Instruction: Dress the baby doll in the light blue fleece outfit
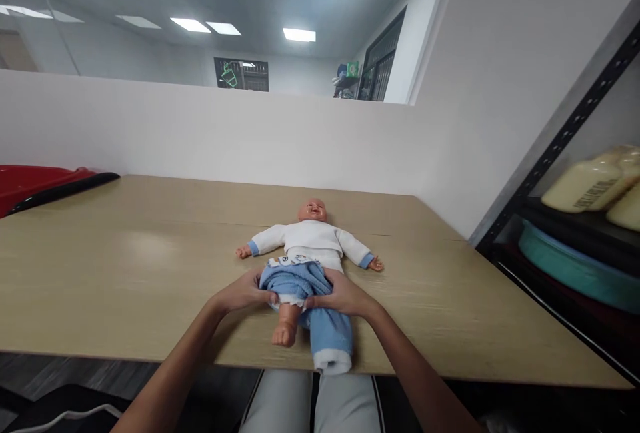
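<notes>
A baby doll (306, 238) lies on its back on the wooden table (125, 273), head away from me, arms spread. It wears a white top and light blue trousers (320, 316). One bare leg sticks out while the other leg is covered by a trouser leg hanging at the table's front edge. My left hand (245, 291) grips the bunched trousers at the doll's left hip side. My right hand (340, 294) grips the trousers on the other side.
A white partition wall runs behind the table. A red and black object (35, 186) lies at the far left. A dark metal shelf (575, 239) at the right holds cream bottles (595, 186) and a teal basin (570, 266). A white cable (60, 416) lies on the floor.
</notes>
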A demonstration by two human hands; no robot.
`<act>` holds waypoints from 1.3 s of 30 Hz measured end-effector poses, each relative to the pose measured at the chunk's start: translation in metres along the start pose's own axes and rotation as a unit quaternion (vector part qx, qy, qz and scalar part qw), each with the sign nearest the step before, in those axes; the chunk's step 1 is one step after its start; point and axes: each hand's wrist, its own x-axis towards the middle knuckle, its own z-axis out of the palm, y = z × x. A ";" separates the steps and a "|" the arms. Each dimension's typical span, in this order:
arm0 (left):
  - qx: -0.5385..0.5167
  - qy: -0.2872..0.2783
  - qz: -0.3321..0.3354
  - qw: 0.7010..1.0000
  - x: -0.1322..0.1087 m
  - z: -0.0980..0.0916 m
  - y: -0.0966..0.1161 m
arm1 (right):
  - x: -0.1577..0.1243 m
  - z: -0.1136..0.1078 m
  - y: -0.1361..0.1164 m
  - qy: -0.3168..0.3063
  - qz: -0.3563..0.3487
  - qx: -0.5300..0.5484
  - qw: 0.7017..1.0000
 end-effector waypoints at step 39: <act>0.182 -0.193 0.085 0.960 0.005 0.060 0.090 | -0.079 -0.011 -0.010 0.186 -0.050 -0.058 0.980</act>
